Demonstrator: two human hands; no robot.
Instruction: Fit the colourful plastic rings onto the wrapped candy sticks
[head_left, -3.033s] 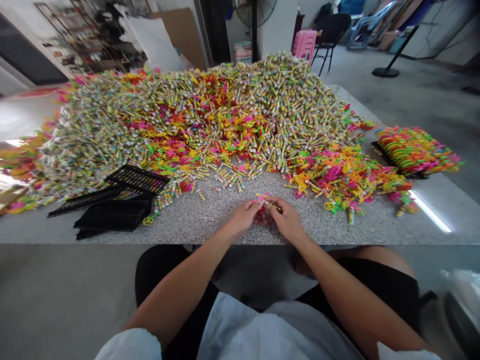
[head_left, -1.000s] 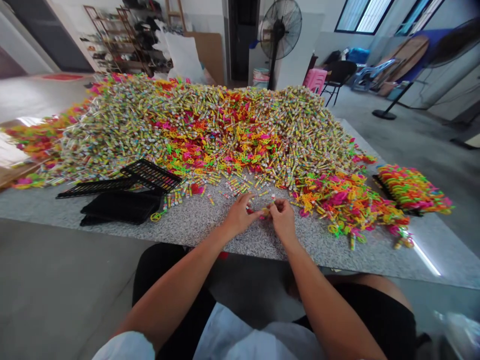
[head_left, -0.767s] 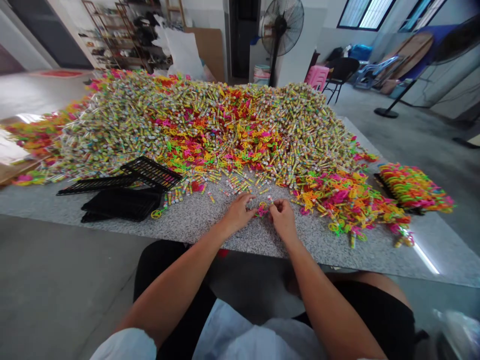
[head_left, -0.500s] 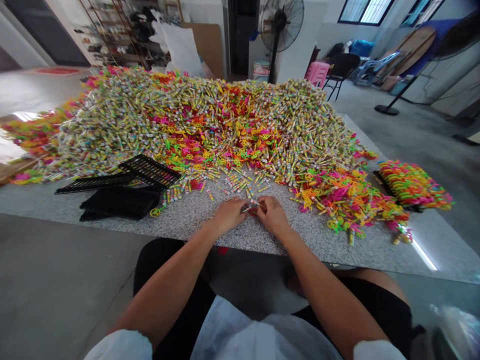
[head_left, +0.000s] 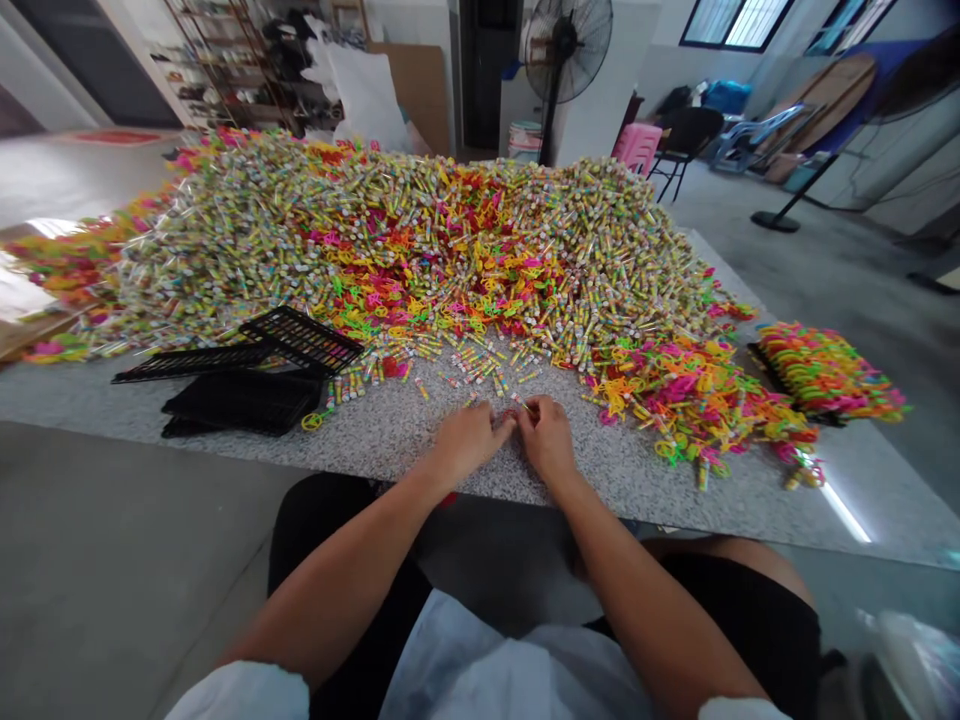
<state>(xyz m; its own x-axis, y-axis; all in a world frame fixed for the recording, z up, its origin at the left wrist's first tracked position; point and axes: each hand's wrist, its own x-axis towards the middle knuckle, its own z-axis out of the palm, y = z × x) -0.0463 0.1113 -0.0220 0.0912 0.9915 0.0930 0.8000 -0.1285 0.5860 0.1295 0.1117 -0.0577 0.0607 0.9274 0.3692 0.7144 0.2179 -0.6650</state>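
My left hand (head_left: 469,438) and my right hand (head_left: 546,436) meet near the front edge of the speckled grey table (head_left: 390,435). The fingers of both are closed around small items, partly hidden. A small tube with a white end shows at the right fingertips, and something reddish lies between the two hands. Just beyond them are loose small tubes (head_left: 480,360) with yellow labels. Behind these rises a big heap of such tubes (head_left: 622,240), mixed with pink, orange, yellow and green plastic pieces (head_left: 682,390).
Black slatted trays (head_left: 240,400) lie stacked at the left. A filled tray of bright plastic pieces (head_left: 832,370) is at the right. Past the table are a standing fan (head_left: 566,45), a white sack (head_left: 367,95), pink stools (head_left: 637,147) and a black chair (head_left: 684,135).
My left hand has turned, with its thumb now reaching toward the right fingertips. The clear item seen at the left fingertips is now hidden. My right hand has barely shifted.
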